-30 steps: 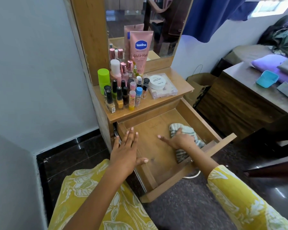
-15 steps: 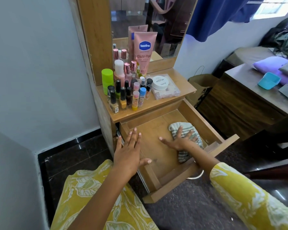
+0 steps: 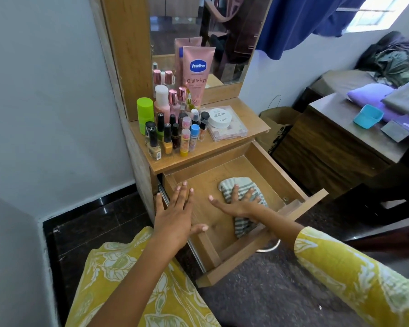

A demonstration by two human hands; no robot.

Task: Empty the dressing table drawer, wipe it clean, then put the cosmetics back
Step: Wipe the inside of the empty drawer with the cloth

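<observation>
Yellow printed sleeves frame my view, one on each arm. I have two hands in sight. My left hand lies flat with fingers straight on the drawer's left wall, gripping nothing. My right hand is spread flat, fingers apart, pressing on the cloth; nothing is pinched in that grip.

The drawer is pulled out from under the counter. It holds one thing only, the striped grey-and-white cloth, which lies right of centre on the wooden bottom, with its near end against the front panel. A metal handle peeks out below the drawer front.

The cosmetics stand on the counter above the drawer, crowded at its left side. I count one green bottle, one pink Vaseline tube leaning on the mirror, one white-capped pink bottle, and two lip balm sticks. The nail polish bottles stand tightly packed, some hiding others, so I cannot count them exactly. To their right sits one clear box with one white round tub on top.

Farther right, a paper bag stands on the floor between the dressing table and a dark wooden cabinet, which carries one blue container.
</observation>
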